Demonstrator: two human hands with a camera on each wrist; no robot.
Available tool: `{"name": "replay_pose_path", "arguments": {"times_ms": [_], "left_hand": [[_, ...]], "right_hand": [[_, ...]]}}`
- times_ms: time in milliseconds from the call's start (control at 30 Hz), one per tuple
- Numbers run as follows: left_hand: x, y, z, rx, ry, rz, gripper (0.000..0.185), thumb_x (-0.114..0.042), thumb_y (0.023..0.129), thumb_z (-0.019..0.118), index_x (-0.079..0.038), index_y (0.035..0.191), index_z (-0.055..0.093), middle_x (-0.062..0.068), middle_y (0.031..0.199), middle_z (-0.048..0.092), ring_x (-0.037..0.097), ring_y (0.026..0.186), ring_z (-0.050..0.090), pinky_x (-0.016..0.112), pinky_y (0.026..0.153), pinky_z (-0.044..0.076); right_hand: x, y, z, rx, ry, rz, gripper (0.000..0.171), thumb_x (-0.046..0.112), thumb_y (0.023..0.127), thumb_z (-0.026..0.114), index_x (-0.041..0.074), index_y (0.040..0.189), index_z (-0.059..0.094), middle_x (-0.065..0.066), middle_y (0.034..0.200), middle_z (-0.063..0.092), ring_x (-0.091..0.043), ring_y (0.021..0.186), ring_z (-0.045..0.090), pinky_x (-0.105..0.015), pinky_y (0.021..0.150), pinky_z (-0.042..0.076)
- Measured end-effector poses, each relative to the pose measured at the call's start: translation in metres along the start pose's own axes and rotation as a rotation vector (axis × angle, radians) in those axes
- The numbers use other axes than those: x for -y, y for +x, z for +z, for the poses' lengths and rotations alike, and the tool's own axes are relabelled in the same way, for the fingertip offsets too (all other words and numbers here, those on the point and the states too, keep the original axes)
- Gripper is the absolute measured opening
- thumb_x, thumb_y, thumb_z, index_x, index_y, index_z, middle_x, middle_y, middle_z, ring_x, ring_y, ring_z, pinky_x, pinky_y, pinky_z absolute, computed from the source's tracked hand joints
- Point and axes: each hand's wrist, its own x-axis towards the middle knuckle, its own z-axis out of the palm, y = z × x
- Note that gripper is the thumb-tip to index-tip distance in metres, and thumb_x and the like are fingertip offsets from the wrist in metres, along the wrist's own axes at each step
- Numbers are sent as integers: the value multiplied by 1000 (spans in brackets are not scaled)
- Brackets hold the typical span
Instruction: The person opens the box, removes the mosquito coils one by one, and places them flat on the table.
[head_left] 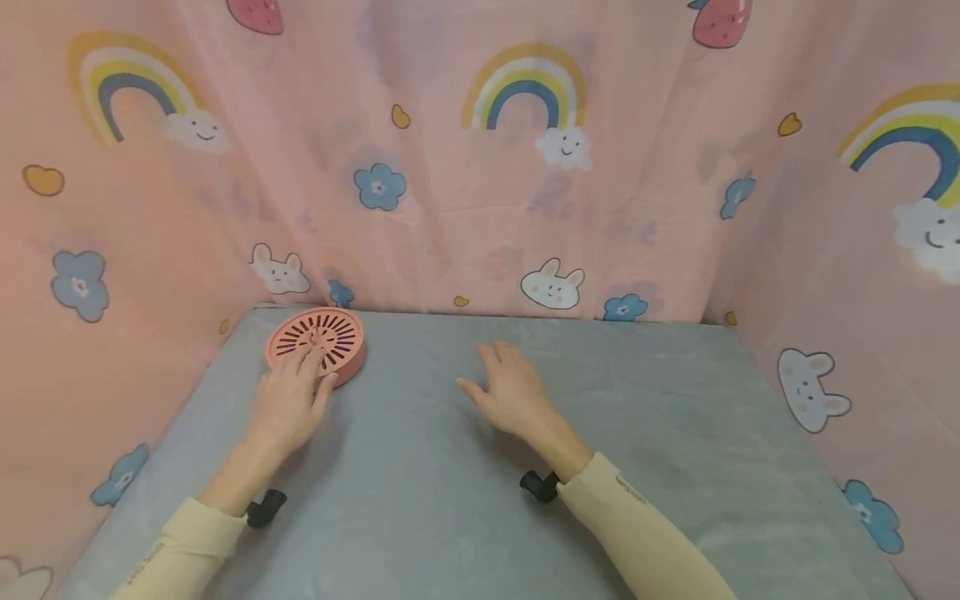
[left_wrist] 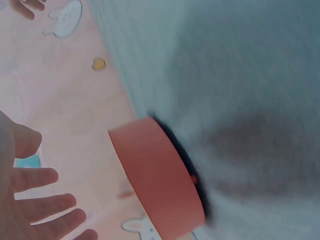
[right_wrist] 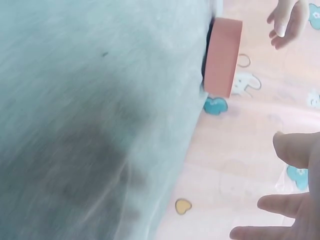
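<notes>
A round, salmon-pink mosquito coil box (head_left: 347,335) with radial slots and a small knob in its lid stands at the far left of the table. My left hand (head_left: 287,406) hovers at its near side, fingers extended and overlapping the lid in the head view. The left wrist view shows a gap between those spread fingers (left_wrist: 47,202) and the box's smooth side wall (left_wrist: 157,175). To the right, my right hand (head_left: 513,392) is held above the table with fingers straight and thumb apart, holding nothing. In the right wrist view the box (right_wrist: 222,57) lies well beyond it.
A grey cloth covers the table (head_left: 420,467). Pink curtains (head_left: 450,167) printed with rainbows, rabbits and flowers hang along its back and both sides. The box sits close to the back left corner. A black wrist camera mount (head_left: 540,486) juts from each wrist.
</notes>
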Motion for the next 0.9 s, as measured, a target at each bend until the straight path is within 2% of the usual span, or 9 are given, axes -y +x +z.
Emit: {"name": "replay_pose_path", "arguments": {"times_ms": [167,400,600,900], "left_hand": [[18,2,-3,-22,-33,-31,45,-20,94,57,4,131,50,28,127,50,46,115,47,62,91,37],[45,8,-3,-9,-44,-90,41,-19,96,54,5,128,51,29,130,48,47,119,43,60,99,33],[65,13,1,21,-80,-189,43,-23,99,49,8,130,49,30,131,45,49,121,40,62,99,31],[85,22,9,115,-164,-333,53,-32,101,41,8,136,41,32,136,38,50,125,35,63,102,27]], "right_hand": [[14,12,4,-3,58,-9,66,51,94,48,9,144,39,-16,141,43,-31,131,39,-48,106,33],[32,28,9,18,115,-3,63,49,95,49,10,143,40,-11,141,44,-28,130,41,-44,106,34],[42,40,17,40,179,-7,61,49,96,48,11,144,39,-10,142,44,-27,130,41,-43,106,35],[55,61,33,59,238,-8,58,45,97,48,11,142,41,-9,140,45,-25,130,42,-41,106,35]]}}
